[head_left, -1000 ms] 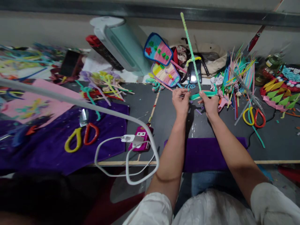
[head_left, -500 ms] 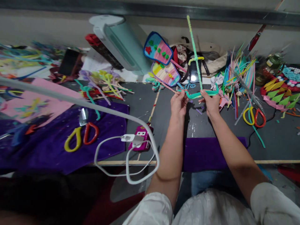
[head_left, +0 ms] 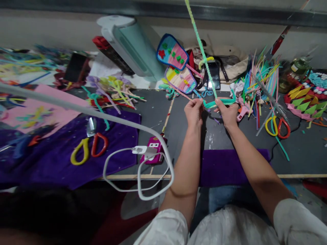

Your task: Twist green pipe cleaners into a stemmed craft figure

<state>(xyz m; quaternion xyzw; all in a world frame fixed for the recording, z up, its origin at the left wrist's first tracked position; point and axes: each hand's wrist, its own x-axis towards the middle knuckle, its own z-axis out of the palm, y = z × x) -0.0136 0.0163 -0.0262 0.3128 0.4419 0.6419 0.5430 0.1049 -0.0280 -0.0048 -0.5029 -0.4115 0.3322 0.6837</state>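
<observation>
Both my hands hold one bundle of green pipe cleaners [head_left: 224, 101] above the grey table. My left hand [head_left: 194, 110] pinches its left end, fingers closed. Closed around the middle of the bundle, my right hand [head_left: 228, 114] has its thumb on top. From beside that thumb a long twisted green-and-yellow pipe cleaner [head_left: 198, 37] rises, leaning left, with a short yellow piece [head_left: 205, 61] crossing it. Just right of my right hand lies a pink glue gun [head_left: 244, 110]. Two fan-shaped pipe-cleaner pieces [head_left: 173, 52] lie beyond my left hand.
Yellow-and-red-handled scissors [head_left: 277, 127] lie at right; a second pair [head_left: 89, 146] rests on purple cloth [head_left: 120, 136]. A white cable [head_left: 127, 124] crosses the left side to a pink power strip [head_left: 153, 149]. Loose pipe cleaners [head_left: 265, 78] crowd the back right, near a glass jar [head_left: 296, 73].
The long twisted pipe cleaner has tilted further left, its top now out of frame. The bundle and my right hand have shifted slightly left; the glue gun shows more.
</observation>
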